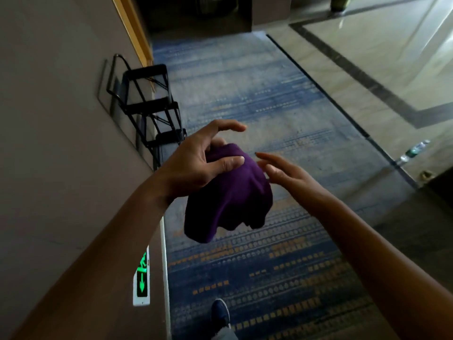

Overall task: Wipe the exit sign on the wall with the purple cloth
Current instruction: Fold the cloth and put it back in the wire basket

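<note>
Left hand [196, 163] pinches purple cloth [230, 192]; black rack [152, 106] beyond exit sign [142, 278].

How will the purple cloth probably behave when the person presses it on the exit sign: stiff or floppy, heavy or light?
Probably floppy: the purple cloth droops in soft folds below the left hand, where nothing supports it. It seems light, since the thumb and a few fingers appear enough to hold it. It would likely mould to the flat exit sign, though it may need bunching first.
</note>
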The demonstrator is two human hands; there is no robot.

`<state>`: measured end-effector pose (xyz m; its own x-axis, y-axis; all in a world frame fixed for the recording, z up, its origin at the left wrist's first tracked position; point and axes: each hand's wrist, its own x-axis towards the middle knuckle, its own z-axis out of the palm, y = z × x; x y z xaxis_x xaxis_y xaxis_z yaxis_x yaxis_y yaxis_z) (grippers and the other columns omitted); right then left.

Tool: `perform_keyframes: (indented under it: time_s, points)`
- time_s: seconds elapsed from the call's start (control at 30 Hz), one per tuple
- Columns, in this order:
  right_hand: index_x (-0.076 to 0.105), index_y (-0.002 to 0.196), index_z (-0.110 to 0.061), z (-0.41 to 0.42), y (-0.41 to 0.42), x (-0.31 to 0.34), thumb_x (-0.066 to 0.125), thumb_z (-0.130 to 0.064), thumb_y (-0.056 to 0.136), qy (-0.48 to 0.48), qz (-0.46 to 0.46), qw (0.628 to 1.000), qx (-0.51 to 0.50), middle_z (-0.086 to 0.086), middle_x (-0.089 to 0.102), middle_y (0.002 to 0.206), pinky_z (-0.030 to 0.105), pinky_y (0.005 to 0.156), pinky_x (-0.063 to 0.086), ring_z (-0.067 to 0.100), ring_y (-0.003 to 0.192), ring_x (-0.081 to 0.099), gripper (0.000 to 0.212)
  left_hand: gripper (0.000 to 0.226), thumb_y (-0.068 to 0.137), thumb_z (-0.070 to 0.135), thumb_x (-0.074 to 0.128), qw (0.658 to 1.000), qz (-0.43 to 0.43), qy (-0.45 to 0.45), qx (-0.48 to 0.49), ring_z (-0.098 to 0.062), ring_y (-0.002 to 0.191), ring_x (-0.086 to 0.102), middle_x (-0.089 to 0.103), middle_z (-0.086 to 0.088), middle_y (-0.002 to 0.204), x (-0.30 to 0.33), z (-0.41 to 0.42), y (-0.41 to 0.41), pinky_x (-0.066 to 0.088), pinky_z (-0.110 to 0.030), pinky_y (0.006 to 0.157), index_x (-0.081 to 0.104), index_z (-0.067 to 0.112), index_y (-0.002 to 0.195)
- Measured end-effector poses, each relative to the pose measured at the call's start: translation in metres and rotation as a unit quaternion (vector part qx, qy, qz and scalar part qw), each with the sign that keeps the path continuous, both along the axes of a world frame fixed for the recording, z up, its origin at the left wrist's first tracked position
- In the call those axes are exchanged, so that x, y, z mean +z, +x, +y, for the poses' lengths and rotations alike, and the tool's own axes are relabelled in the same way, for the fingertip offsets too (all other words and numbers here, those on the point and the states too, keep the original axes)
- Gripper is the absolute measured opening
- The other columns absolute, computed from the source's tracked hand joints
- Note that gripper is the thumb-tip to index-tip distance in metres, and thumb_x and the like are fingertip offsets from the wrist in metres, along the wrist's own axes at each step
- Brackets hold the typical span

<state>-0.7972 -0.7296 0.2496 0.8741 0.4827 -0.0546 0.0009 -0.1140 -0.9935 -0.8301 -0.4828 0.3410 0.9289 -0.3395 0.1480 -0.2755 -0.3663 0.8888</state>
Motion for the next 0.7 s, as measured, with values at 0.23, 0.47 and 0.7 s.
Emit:
perform_keyframes:
  time_s: [0.23,0.47,0.7]
  points:
    - [0.059,0.138,-0.018,0.046,0.047,0.046,0.084,-0.05,0.074,0.022,0.042,0.995,0.087,0.009,0.07,0.128,0.034,0.093,0.054,0.025,0.117,0.067,0.076,0.056,0.087,0.03,0.078,0.994,0.0,-0.107,-0.023,-0.034,0.08,0.069,0.066,-0.015,0.092,0.038,0.042,0.064,0.06,-0.049,0.075,0.055,0.037,0.137]
    - [0.066,0.115,-0.016,0.081,0.099,0.079,0.085,-0.019,0.078,0.0,-0.008,1.0,-0.02,0.004,0.074,0.101,0.036,0.076,0.058,0.023,0.093,0.072,0.042,0.047,0.083,0.027,0.081,0.969,0.039,-0.236,0.06,-0.021,0.086,0.074,0.073,-0.01,0.096,0.018,0.103,0.117,0.06,-0.031,0.074,0.065,0.032,0.126]
    - [0.048,0.148,-0.031,0.136,0.17,0.09,0.077,-0.012,0.085,0.164,0.026,0.979,-0.116,0.014,0.064,0.134,0.048,0.099,0.053,0.03,0.121,0.065,0.072,0.072,0.075,0.031,0.086,0.877,0.114,-0.456,0.101,-0.022,0.101,0.073,0.075,-0.006,0.11,0.0,0.142,0.186,0.059,-0.032,0.079,0.053,0.024,0.139]
